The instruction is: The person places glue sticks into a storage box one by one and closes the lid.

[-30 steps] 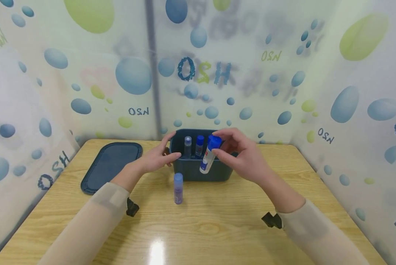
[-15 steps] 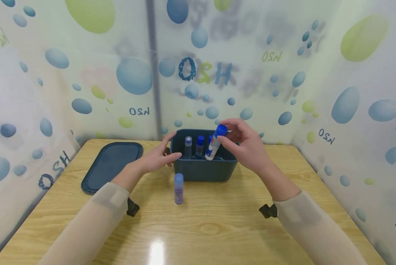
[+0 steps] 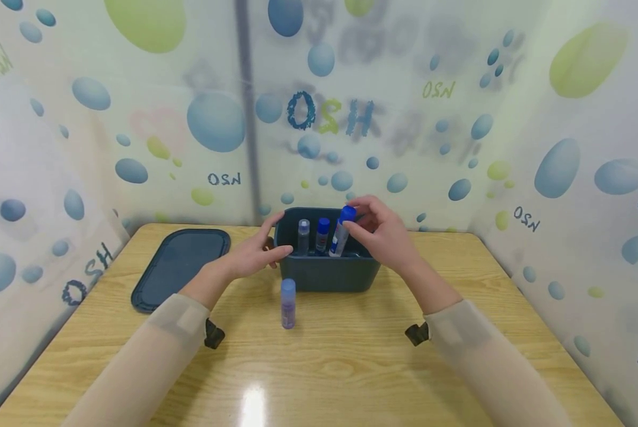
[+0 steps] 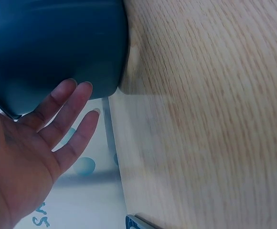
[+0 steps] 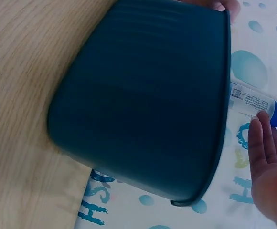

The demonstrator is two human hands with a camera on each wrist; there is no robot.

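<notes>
My right hand [image 3: 385, 237] pinches a white glue stick [image 3: 340, 236] by its blue cap. The stick leans slightly, its lower end inside the dark blue-green bin [image 3: 327, 277] near the front rim. In the right wrist view its printed label [image 5: 250, 98] shows above the bin's edge. My left hand [image 3: 244, 258] rests at the bin's left end, thumb over the front rim, other fingers spread along the outside, as the left wrist view shows. Left of the held stick, a clear-capped tube [image 3: 303, 237] and a blue-capped glue stick [image 3: 322, 235] stand inside the bin.
A purple tube with a pale blue cap [image 3: 288, 304] stands upright on the wooden table [image 3: 340, 362], in front of the bin. The dark lid [image 3: 177, 270] lies flat at the left. A patterned curtain [image 3: 426, 136] hangs behind the table and along both sides.
From in front of the bin, the right hand has raised the glue stick over the front rim, then lowered it inside, shifting a little left. The left hand stays put.
</notes>
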